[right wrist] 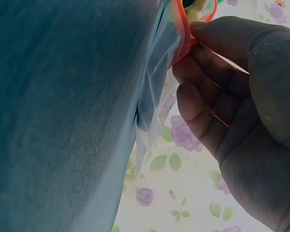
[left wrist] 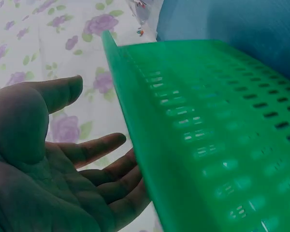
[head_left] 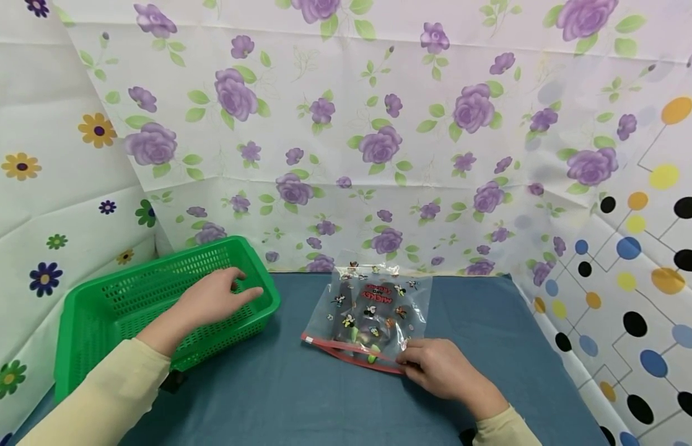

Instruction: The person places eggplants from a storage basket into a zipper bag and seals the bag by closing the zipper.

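A clear plastic zipper bag (head_left: 373, 303) printed with small cartoon figures lies on the blue cloth, its red zip edge toward me and parted. Dark purple things with green ends, perhaps toy eggplants, show through the plastic. With thumb and fingertips my right hand (head_left: 437, 368) pinches the bag's right corner at the red zip (right wrist: 181, 29). My left hand (head_left: 214, 297) hangs over the right end of a green plastic basket (head_left: 128, 279), thumb and fingers spread and holding nothing. In the left wrist view the same hand (left wrist: 63, 159) appears beside the basket wall (left wrist: 183, 125).
Blue cloth (head_left: 290, 402) covers the table. Behind it hangs a white sheet (head_left: 334, 229) with purple flowers. Flower-patterned cloth (head_left: 22, 204) stands at the left, dotted cloth (head_left: 647, 272) at the right. The basket occupies the table's left side.
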A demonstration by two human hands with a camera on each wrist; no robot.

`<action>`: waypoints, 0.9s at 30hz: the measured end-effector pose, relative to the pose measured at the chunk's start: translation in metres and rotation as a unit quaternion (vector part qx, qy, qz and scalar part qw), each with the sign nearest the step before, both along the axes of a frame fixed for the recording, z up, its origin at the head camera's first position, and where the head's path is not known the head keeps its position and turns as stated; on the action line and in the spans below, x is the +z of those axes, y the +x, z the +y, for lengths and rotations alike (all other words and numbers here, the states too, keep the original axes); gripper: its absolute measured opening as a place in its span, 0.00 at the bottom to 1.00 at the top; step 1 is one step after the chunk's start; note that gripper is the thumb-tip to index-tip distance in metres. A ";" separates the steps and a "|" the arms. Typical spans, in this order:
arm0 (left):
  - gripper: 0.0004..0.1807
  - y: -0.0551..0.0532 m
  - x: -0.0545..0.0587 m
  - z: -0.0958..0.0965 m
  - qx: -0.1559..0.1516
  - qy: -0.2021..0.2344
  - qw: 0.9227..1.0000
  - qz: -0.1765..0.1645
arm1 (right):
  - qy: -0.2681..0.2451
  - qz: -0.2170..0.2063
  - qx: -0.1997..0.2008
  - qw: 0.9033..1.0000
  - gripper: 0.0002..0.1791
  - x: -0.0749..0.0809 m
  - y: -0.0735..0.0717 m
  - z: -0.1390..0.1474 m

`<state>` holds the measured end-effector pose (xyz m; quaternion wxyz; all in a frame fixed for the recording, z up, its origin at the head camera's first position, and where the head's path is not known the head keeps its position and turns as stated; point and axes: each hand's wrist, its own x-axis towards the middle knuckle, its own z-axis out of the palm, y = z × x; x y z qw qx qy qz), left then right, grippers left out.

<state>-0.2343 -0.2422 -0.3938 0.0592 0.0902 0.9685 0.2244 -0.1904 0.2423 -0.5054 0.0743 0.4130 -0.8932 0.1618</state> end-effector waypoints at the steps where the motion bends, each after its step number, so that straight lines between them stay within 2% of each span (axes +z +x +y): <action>1: 0.46 -0.001 0.000 -0.002 -0.001 0.000 1.000 -0.007 | 0.000 0.000 -0.001 1.000 0.07 0.000 0.000 0.000; 12: 0.46 -0.007 0.002 -0.013 -0.031 -0.028 0.997 -0.066 | 0.001 0.000 0.000 1.000 0.07 0.001 0.000 0.000; 21: 0.47 -0.011 -0.001 -0.029 -0.050 -0.037 0.990 -0.130 | 0.006 0.002 -0.001 1.000 0.07 0.001 -0.001 -0.002; 27: 0.46 -0.012 -0.005 -0.032 -0.061 -0.045 0.987 -0.144 | 0.006 0.003 -0.001 1.000 0.07 0.001 0.000 -0.001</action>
